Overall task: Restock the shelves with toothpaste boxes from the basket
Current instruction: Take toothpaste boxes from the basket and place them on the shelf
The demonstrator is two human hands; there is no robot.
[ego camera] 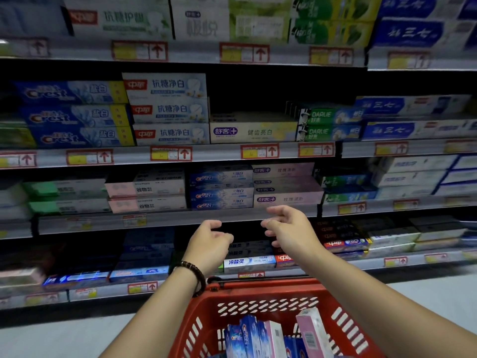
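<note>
A red plastic basket (206,313) sits low in front of me with blue Crest boxes (247,334) and a pink box (313,332) standing in it. My left hand (209,244) and my right hand (289,228) hover side by side above the basket, in front of the shelf edge (167,220). Both hold nothing, with fingers loosely curled toward each other. Just above them on the shelf lie stacked blue Crest boxes (222,195) and pink boxes (286,198). A dark bead bracelet is on my left wrist.
Several shelf tiers full of toothpaste boxes fill the view. The tier above has a low spot over a single cream box (253,131), between white-blue boxes (170,109) and green Darlie boxes (330,124). Pale floor (426,293) shows right of the basket.
</note>
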